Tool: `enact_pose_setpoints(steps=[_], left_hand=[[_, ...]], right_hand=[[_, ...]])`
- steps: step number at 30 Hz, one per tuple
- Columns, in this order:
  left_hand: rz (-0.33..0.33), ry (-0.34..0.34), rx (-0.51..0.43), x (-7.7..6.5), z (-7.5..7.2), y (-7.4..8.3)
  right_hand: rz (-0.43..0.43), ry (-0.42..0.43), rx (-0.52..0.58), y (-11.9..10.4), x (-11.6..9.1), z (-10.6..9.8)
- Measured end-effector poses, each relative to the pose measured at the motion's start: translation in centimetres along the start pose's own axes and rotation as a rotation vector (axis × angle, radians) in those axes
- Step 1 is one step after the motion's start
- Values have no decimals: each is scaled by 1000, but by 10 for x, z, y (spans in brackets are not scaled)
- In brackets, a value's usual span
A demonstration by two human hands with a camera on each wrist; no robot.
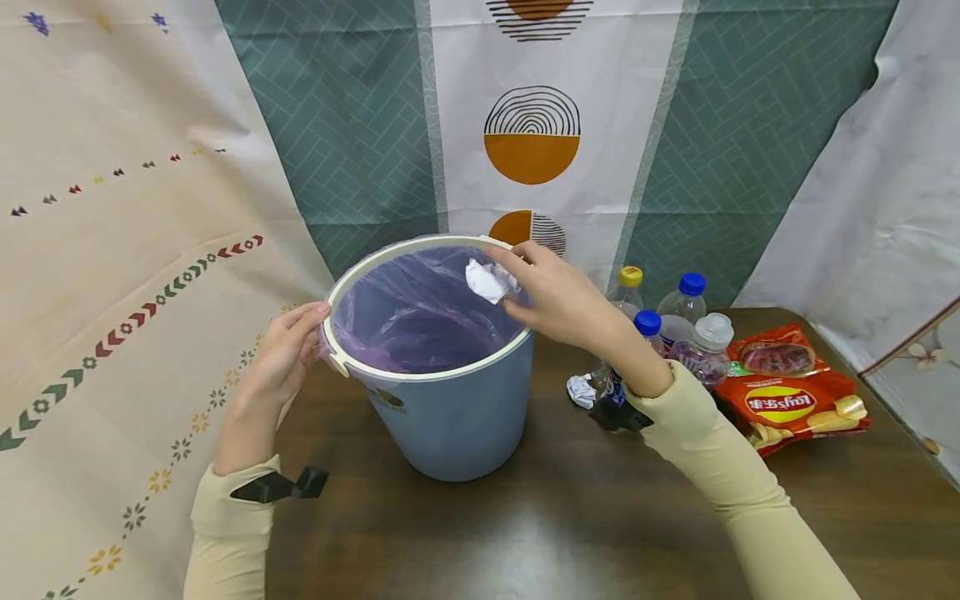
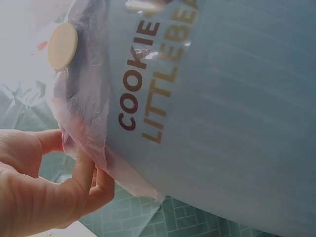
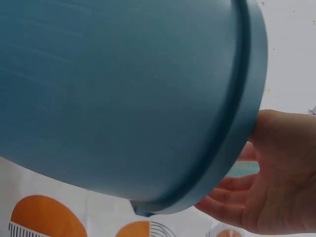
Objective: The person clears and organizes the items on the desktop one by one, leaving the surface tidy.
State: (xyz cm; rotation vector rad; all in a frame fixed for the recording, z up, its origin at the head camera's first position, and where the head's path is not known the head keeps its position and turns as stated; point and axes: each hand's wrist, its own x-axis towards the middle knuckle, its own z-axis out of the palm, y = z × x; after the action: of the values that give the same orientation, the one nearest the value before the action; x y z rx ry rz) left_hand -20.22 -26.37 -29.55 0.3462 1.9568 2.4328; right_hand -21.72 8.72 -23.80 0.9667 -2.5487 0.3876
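A blue-grey trash bin (image 1: 465, 425) with a cream rim stands on the brown table, lined with a thin purple plastic bag (image 1: 375, 308). At the left of the rim my left hand (image 1: 288, 354) pinches the bag's folded edge; the left wrist view shows thumb and fingers on the bag (image 2: 84, 123). My right hand (image 1: 558, 292) is over the right side of the bin's mouth, fingers spread. A crumpled white paper (image 1: 487, 281) is at its fingertips, above the bag's inside. In the right wrist view the bin wall (image 3: 138, 98) hides the paper and part of the hand.
Right of the bin are several plastic bottles (image 1: 703, 354) with blue, yellow and white caps. Beside them lies a red chip bag (image 1: 787, 400). Another crumpled paper (image 1: 581, 391) lies near the bottles. A patterned curtain (image 1: 360, 108) hangs behind.
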Motion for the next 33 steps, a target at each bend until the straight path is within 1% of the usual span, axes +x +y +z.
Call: enact_pose_setpoints(steps=[2,5,10,13,16,18,21,24,27,33], left_hand=[[8,-12,-24,1,0,0],[20,-20,-45,2,0,-1],[31,-13,-47,1,1,-2],[33,-14,-47,1,1,-1],[29,-14,-46,1,1,-1],[27,-14,-52,2,1,-1],[28,-11,-54,2,0,0],[24,-10,-50,2,-1,0],[16,-8,-50,2,-1,-1],[17,-4,-34,1,1,-1]], right_hand=[[4,-2,0,1,1,2],[13,17,10,4,-1,3],[35,104,50,9,-8,-3],[79,172,67,16,-13,-7],[157,205,79,26,-20,-7],[208,195,83,33,-25,-5],[256,133,73,41,-30,4],[270,59,59,47,-35,14],[275,9,52,50,-39,23],[278,-23,31,52,-44,35]])
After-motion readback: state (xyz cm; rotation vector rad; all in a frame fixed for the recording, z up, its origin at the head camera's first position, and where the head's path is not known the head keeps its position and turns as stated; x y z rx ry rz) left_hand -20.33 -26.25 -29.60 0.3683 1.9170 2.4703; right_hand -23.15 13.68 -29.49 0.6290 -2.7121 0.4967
